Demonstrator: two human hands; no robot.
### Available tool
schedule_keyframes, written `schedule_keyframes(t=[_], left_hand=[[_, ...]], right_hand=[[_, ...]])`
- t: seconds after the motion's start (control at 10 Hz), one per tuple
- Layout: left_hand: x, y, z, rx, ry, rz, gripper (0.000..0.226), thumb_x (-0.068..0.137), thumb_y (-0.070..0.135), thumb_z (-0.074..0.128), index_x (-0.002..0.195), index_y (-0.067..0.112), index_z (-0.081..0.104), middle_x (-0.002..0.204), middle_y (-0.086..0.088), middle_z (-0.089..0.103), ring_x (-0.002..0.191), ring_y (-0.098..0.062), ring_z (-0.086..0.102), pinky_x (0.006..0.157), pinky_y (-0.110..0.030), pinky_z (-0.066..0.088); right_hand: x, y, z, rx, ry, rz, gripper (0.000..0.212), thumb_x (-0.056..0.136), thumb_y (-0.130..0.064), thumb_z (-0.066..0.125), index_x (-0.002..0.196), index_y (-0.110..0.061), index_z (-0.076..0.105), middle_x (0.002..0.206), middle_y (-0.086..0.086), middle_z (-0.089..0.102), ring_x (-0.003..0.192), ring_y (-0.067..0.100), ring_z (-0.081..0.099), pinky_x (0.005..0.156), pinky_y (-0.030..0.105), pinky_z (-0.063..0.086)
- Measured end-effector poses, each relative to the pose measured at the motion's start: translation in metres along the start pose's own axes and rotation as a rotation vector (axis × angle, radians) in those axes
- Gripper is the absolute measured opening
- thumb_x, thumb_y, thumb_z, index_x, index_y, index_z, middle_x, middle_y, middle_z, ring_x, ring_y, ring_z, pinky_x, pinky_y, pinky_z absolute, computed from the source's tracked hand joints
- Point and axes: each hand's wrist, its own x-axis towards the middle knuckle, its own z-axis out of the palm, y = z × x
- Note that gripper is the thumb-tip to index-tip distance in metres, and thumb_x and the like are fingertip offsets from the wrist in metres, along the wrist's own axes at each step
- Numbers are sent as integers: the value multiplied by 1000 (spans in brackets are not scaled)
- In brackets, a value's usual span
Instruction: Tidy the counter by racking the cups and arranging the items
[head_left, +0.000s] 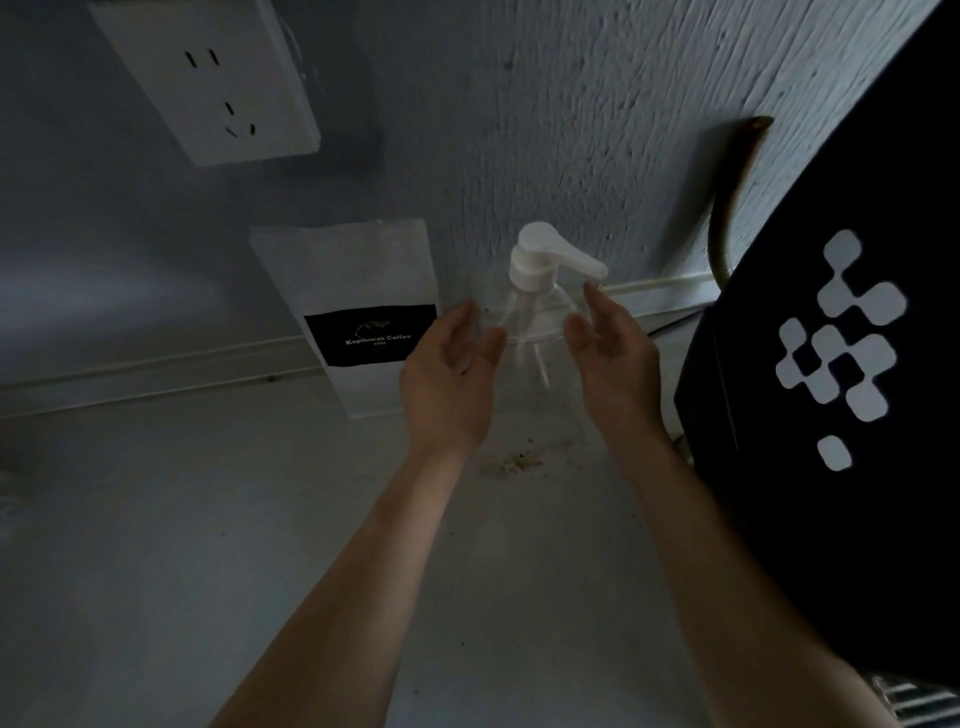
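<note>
Between the open left hand (451, 364) and right hand (608, 345) a clear pump bottle (532, 322) is standing; neither's gripping it. Left of them, a white bag (358, 270) is reading "Kopiluwak Coffee".

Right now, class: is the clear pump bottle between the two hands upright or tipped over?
Upright. The clear pump bottle stands on the counter with its white pump head on top, spout pointing sideways.
</note>
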Motion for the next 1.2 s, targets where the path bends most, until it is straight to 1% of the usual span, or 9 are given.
schedule_keyframes(t=[0.1,0.3,0.4,0.5,0.6,0.7,0.8,1.0,1.2], left_hand=[[-1,1,0,0,0,-6,47,91,19,68,136,13,56,135,1,61,108,7,57,83,4,41],[-2,1,0,34,-3,-16,47,93,22,66,137,14,55,135,2,62,110,7,55,81,7,38],[-2,2,-1,85,-11,-20,46,93,26,65,137,15,56,134,4,62,98,14,56,77,8,37],[-3,4,-2,147,-18,-4,46,94,29,63,138,15,55,135,3,62,86,22,51,72,10,34],[-4,8,-3,225,-36,19,48,97,32,58,141,15,51,140,0,58,116,0,56,86,-1,35],[-2,10,-3,286,-64,42,50,99,35,54,144,14,47,143,-4,56,132,-16,52,104,-22,39],[0,10,-4,324,-98,39,52,100,37,49,148,17,41,145,-6,55,132,-20,52,109,-30,39],[5,16,-5,417,-151,35,53,102,36,44,152,19,33,149,-4,50,134,-21,49,103,-26,36],[2,15,-8,459,-189,84,50,101,27,40,150,18,33,143,-9,55,127,-31,53,103,-38,45]], right_hand=[[-1,1,3,-4,5,-5,46,95,-17,59,140,-15,48,121,-18,55,95,-27,54,81,2,45],[-2,1,4,-29,11,3,48,95,-22,59,141,-18,46,132,-12,56,99,-22,55,84,4,46],[-3,-1,5,-38,15,16,49,95,-23,59,142,-20,46,141,-8,52,104,-16,53,86,3,45],[-4,-2,5,-35,13,20,49,95,-21,58,142,-18,45,138,-8,53,105,-15,54,84,0,43],[-5,-6,7,-60,15,24,51,95,-25,58,144,-17,43,143,-4,51,122,2,53,93,7,43],[-5,-9,9,-91,22,34,53,96,-30,57,145,-18,42,147,0,49,132,12,48,107,28,42],[-5,-15,11,-119,22,69,54,96,-31,56,145,-18,40,148,2,48,135,16,46,110,33,40],[-5,-21,12,-138,9,85,54,97,-31,54,146,-16,38,151,4,45,138,18,41,110,30,36],[-2,-32,14,-123,25,176,58,97,-28,53,150,-16,32,156,5,35,142,21,35,103,24,29]])
